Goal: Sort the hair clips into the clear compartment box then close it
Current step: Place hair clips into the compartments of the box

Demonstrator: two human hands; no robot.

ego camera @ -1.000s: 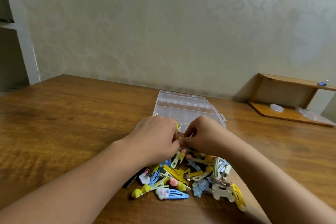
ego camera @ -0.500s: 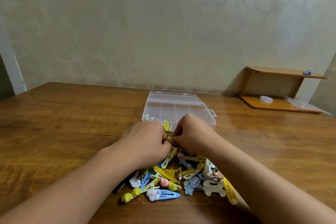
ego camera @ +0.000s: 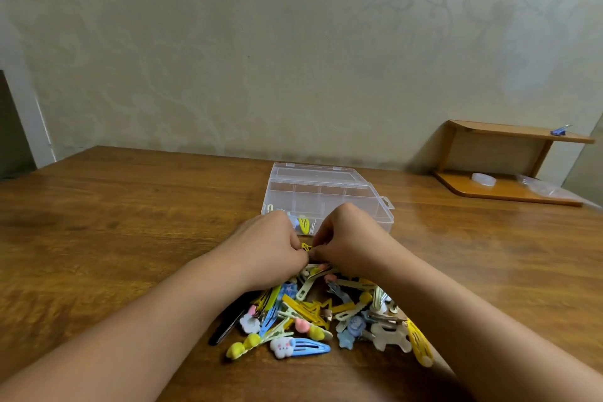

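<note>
A small yellow hair clip (ego camera: pixel 305 247) is pinched between your left hand (ego camera: pixel 272 250) and right hand (ego camera: pixel 347 243), fingers curled together, at the far edge of the clip pile (ego camera: pixel 321 320) on the table (ego camera: pixel 114 238). The open clear compartment box (ego camera: pixel 326 196) sits just beyond, a few clips in its near compartments. Tugging the clip free may drag tangled neighbours or knock the box.

hands (ego camera: pixel 310 245) hiding near box (ego camera: pixel 326 192) compartments, small yellow clip (ego camera: pixel 306 246) mostly covered, forearms cut off
</note>
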